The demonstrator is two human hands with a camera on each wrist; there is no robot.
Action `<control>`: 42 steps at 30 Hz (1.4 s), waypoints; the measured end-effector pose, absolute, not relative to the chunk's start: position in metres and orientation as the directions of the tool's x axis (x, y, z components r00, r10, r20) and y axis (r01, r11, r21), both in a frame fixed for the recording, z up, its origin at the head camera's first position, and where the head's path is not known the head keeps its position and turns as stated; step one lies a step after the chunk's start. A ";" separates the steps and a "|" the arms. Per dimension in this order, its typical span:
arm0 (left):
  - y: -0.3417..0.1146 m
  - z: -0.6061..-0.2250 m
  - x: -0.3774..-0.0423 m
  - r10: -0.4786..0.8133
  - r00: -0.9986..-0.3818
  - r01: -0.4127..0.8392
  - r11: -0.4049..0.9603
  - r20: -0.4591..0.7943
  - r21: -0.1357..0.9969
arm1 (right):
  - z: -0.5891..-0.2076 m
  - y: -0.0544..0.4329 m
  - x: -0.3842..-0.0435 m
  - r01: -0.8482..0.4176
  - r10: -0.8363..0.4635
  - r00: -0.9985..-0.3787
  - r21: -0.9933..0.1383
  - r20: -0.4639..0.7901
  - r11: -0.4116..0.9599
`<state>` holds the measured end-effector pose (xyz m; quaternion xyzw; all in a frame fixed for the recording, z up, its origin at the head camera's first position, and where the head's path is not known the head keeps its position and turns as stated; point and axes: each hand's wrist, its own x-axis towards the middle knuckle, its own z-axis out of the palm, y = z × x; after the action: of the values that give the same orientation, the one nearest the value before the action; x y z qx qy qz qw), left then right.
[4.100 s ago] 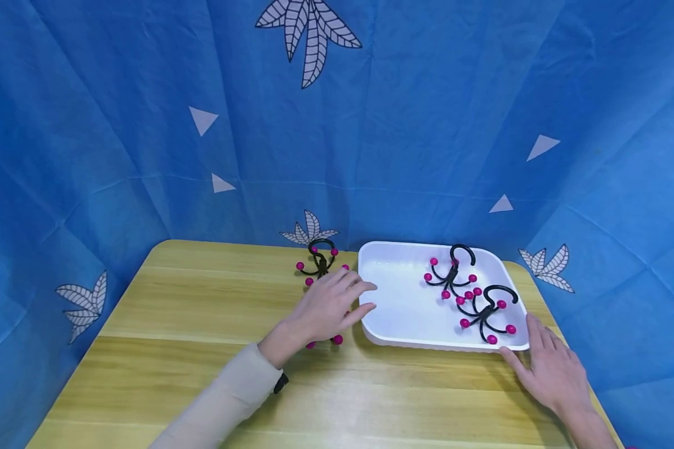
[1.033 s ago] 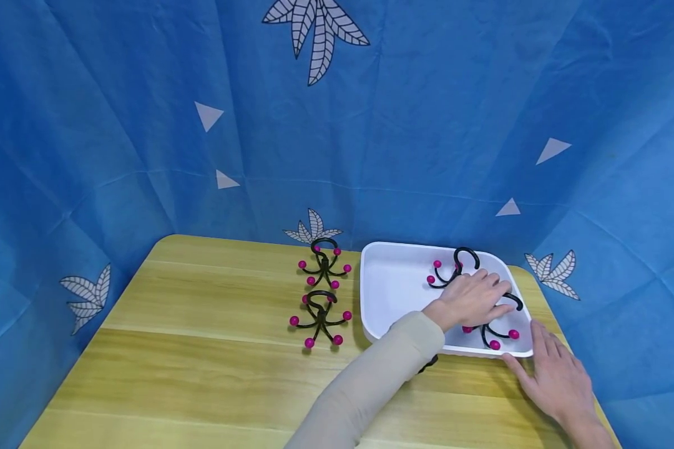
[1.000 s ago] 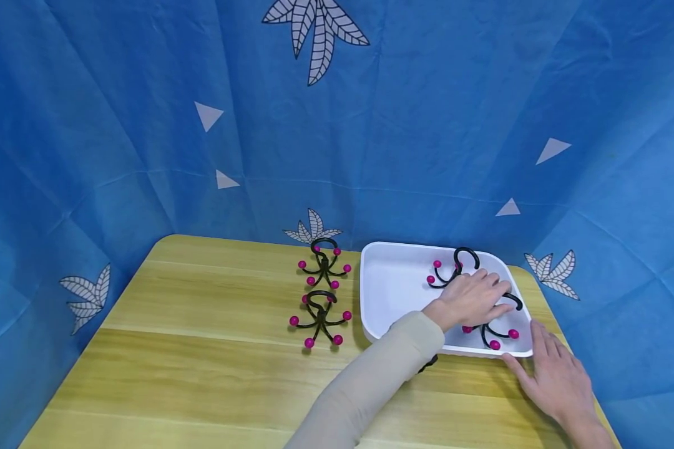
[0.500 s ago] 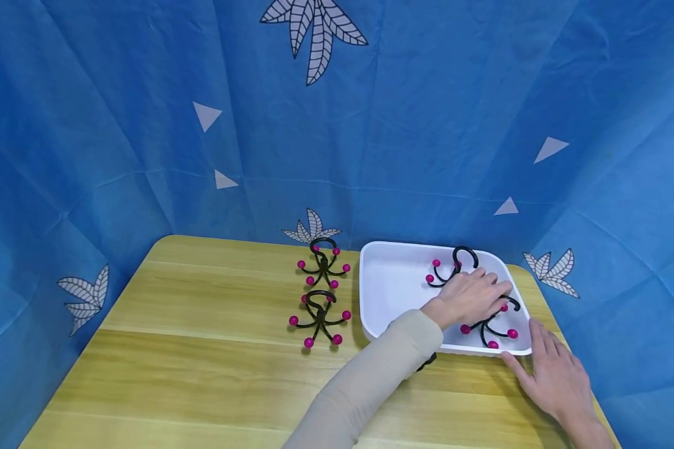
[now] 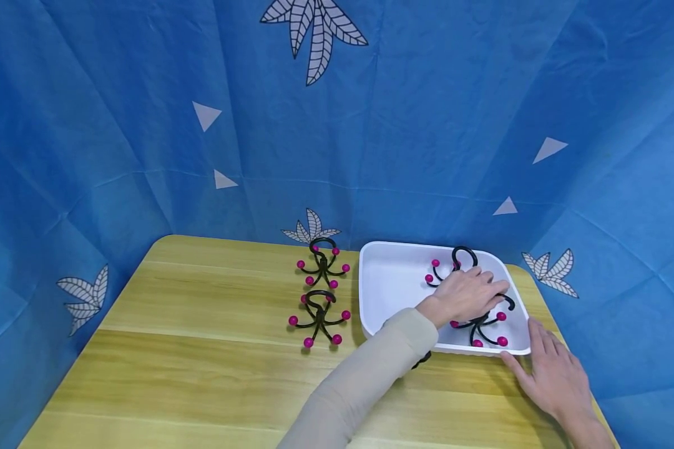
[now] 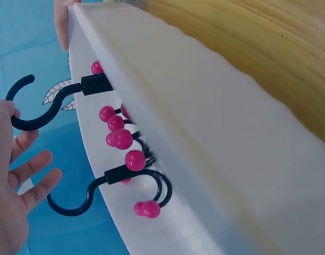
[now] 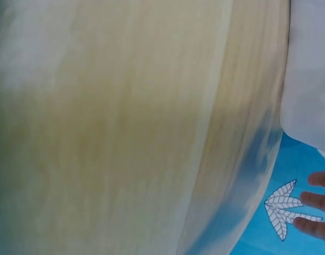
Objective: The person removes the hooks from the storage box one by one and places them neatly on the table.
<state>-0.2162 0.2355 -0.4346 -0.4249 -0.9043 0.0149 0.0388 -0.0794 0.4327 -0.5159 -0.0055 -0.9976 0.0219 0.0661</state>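
A white tray [image 5: 393,287] stands at the right of the table. Two black swivel hook hangers with pink ball tips lie in it. My left hand [image 5: 463,294] reaches over the tray and pinches the curved hook of the nearer hanger [image 6: 96,84] between thumb and finger; the other fingers are spread in the left wrist view. The farther hanger [image 6: 122,173] is partly covered by my left hand in the head view. My right hand [image 5: 556,377] rests at the tray's near right corner, thumb on the front side and straight fingers along the right side.
Two more such hangers, a back one [image 5: 322,265] and a front one [image 5: 319,317], lie in a column left of the tray on the wooden table [image 5: 202,355]. A blue leaf-patterned curtain [image 5: 427,125] hangs close behind the table.
My left hand has gone from the table hangers into the tray. Over the last second the nearer tray hanger has shifted slightly left with it. My right hand has stayed at the corner.
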 end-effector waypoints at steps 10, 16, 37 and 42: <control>0.215 -0.424 -0.220 0.778 -0.620 0.770 0.629 0.104 -0.110 | -0.516 0.433 -0.079 0.007 0.014 -0.990 -0.048 0.143 0.999; 0.202 -0.418 -0.219 0.781 -0.614 0.770 0.625 0.114 -0.127 | -0.516 0.434 -0.078 -0.002 0.007 -0.988 -0.056 0.151 0.998; 0.149 -0.388 -0.214 0.784 -0.580 0.773 0.615 0.220 -0.155 | -0.515 0.435 -0.077 -0.003 0.004 -0.990 -0.052 0.143 0.999; 0.131 -0.379 -0.213 0.783 -0.572 0.775 0.613 0.244 -0.150 | -0.514 0.434 -0.077 0.003 0.009 -0.991 -0.049 0.131 0.999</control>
<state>-0.2128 0.1309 -0.3791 -0.4394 -0.8866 0.0130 0.1441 -0.0768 0.4338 -0.5140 -0.0031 -0.9975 0.0242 0.0657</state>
